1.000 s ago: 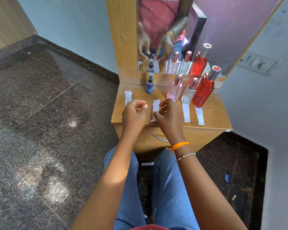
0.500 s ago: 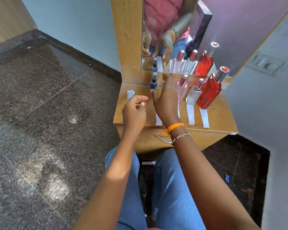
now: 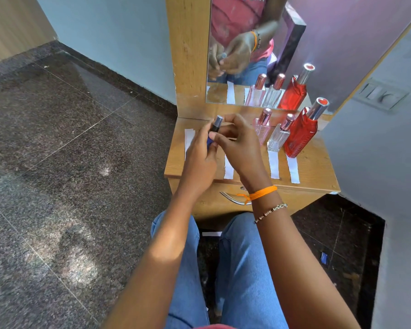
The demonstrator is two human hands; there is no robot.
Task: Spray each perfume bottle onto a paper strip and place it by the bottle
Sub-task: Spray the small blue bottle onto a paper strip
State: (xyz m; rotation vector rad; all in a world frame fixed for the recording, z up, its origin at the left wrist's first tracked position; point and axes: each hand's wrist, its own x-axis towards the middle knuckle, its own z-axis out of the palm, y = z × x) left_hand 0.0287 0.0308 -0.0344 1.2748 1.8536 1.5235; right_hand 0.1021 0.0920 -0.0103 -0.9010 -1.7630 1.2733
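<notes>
Both hands met above the dresser top (image 3: 313, 172). The left hand (image 3: 199, 157) gripped the blue bottle (image 3: 214, 130), lifted clear of the top, cap tilted toward 1 o'clock. The right hand (image 3: 240, 148) pinched its upper part. Paper strips (image 3: 273, 164) lay at 3 o'clock, before the pink bottle (image 3: 261, 128), clear bottle (image 3: 279, 136) and red bottle (image 3: 301, 134).

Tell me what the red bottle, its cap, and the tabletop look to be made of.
Red bottle: clear red glass or hard plastic, glossy; light passes through it. Its cap: polished metal, or metallised plastic; mirror-like silver sheen. Tabletop: wood or wood-look laminate, matte; visible grain pattern.
</notes>
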